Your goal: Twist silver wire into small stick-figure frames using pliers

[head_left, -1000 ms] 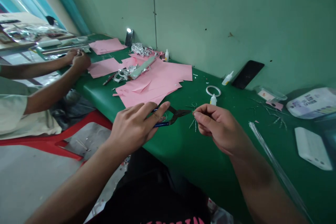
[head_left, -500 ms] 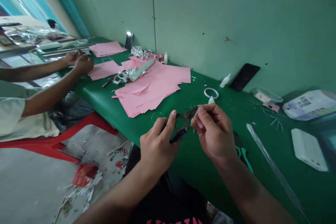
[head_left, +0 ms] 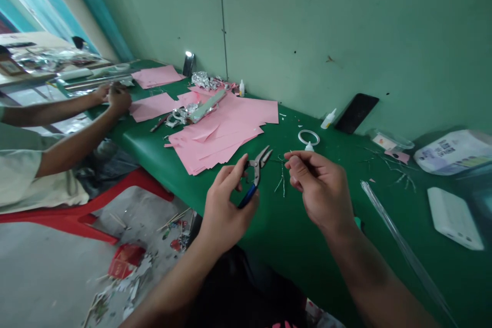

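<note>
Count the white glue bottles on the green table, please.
3. One small white plastic glue bottle stands near the crumpled aluminium foil; one lies beside the black phone; one stands by the white tape ring. More may hide under the pink paper.

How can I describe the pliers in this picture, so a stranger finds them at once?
On the long green table, find the big pile of pink paper. Just in front of it, the person's left hand holds up small pliers with blue handles and silvery metal tips, the only blue-handled tool in view.
</note>
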